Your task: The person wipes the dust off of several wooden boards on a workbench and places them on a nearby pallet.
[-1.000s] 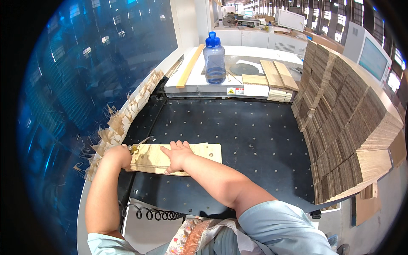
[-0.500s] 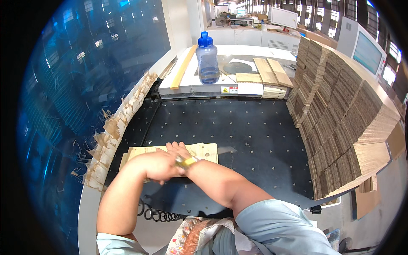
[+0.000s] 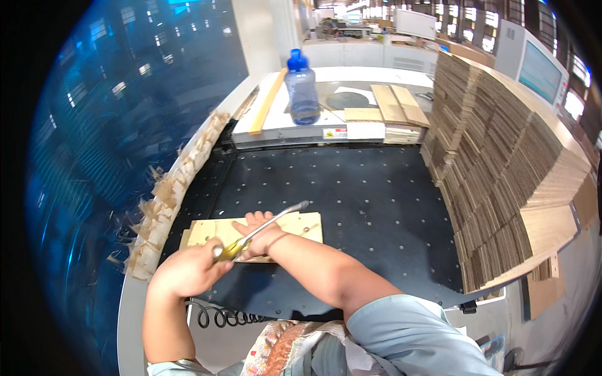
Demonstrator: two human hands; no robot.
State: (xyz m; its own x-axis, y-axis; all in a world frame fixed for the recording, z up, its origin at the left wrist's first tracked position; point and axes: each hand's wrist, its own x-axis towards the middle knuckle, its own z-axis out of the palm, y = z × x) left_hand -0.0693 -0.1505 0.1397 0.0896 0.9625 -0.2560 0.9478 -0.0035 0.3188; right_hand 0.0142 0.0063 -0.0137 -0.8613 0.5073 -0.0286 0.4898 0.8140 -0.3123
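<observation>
My left hand (image 3: 194,268) is closed around the yellow handle of a screwdriver (image 3: 274,219). Its long metal shaft slants up to the right, above the board and over my right hand, and its tip is wider. My right hand (image 3: 260,235) lies on a pale wooden board (image 3: 304,227), fingers spread and pointing away from me. Another board edge (image 3: 184,238) shows at the left end, and small dark holes mark the top face. Both boards rest on a black table (image 3: 376,207) dotted with small studs.
Tall stacks of wooden panels (image 3: 495,169) line the right side. Behind the table, a white machine top (image 3: 251,122) carries a blue water bottle (image 3: 304,94) and several wood pieces (image 3: 389,103). Torn tape covers the left edge (image 3: 172,185). A coiled black hose (image 3: 219,316) hangs at the near edge.
My left hand has drawn back toward me and to the left, off the right wrist. The screwdriver, blurred before, now points diagonally upward. My right hand stays on the board.
</observation>
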